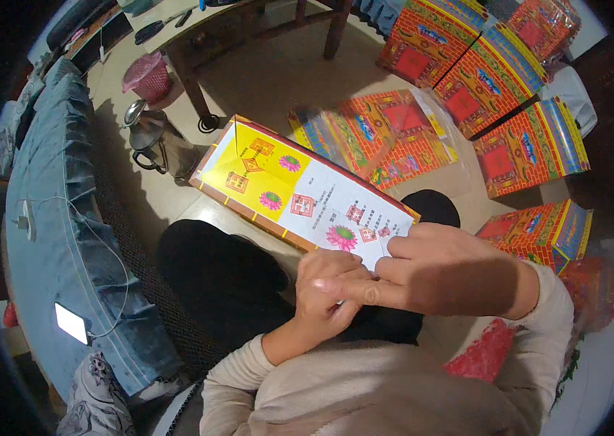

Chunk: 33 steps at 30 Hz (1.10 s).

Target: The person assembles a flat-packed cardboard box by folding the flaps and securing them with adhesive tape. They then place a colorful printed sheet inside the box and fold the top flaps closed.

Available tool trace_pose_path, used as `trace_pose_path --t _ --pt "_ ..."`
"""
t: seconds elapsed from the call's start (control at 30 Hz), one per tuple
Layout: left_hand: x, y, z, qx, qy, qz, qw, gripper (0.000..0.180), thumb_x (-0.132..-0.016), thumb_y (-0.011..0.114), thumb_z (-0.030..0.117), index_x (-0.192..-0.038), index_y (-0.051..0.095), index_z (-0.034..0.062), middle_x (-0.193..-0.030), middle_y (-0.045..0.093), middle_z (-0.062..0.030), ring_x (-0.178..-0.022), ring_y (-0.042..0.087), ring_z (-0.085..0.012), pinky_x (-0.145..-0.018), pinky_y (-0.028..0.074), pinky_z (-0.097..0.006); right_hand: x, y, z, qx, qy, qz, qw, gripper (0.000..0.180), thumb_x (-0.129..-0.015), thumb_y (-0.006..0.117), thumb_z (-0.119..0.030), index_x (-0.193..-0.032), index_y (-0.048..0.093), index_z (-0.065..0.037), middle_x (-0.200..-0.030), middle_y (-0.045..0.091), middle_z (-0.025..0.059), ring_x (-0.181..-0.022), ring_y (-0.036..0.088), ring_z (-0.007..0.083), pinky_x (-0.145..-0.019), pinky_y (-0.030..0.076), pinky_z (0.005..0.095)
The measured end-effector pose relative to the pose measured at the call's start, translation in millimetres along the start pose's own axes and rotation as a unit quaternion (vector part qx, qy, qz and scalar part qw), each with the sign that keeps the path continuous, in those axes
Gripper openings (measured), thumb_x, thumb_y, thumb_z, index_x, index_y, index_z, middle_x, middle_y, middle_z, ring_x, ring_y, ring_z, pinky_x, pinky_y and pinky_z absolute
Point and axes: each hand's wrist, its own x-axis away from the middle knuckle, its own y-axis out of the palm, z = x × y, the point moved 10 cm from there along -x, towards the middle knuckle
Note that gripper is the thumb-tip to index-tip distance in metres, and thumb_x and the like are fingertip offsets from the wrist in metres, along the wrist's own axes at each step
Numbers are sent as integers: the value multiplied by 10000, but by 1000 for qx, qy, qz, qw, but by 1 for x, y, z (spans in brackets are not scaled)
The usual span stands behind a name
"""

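The near end of the printed paper sheet (299, 192) is pinched by the left hand (328, 294) and right hand (445, 269), a fold apparently being pressed; firm creasing is judged necessary next.

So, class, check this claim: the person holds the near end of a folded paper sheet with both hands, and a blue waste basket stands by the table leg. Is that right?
Not quite. The head view shows the waste basket is pink, not blue. The rest holds: the left hand and right hand both grip the near end of the folded paper sheet, and the basket stands by the table leg.
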Motion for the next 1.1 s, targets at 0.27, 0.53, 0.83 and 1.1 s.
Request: trace_pose_path --t 0.27,0.53,0.83,1.1 --pt "-3 0 1 -17 -1 17 1000 120 -814 769 53 -931 748 65 -908 714 -81 -902 682 -263 -854 461 -386 16 -29 40 74 179 151 969 546 -865 711 -164 -1405 633 -147 -876 642 23 -738 580 180 -677 439 288" --pt "-3 1 -2 -3 -10 9 1000 87 -863 704 38 -948 716 49 -933 721 -88 -914 680 -252 -886 436 -384 55 40 69 -391 238 160 875 678 -730 893 -288 -1318 621 -86 -1248 609 131 -1225 555 300 -1061 427 404" --pt "-5 3 -1 -16 -14 9 1000 127 -825 766 63 -945 722 62 -919 708 -82 -881 672 -256 -846 454 -380 55 51 43 -313 179 286 888 483 -733 900 -193 -1143 660 -111 -1227 617 92 -1153 562 297 -1010 431 428" --pt "-8 8 7 -60 -1 -20 998 237 -806 776 59 -1039 734 56 -918 710 -64 -901 661 -243 -865 435 -368 66 37 49 -238 196 383 871 275 -789 844 -171 -1018 695 -141 -1053 667 33 -1022 608 265 -926 455 406"
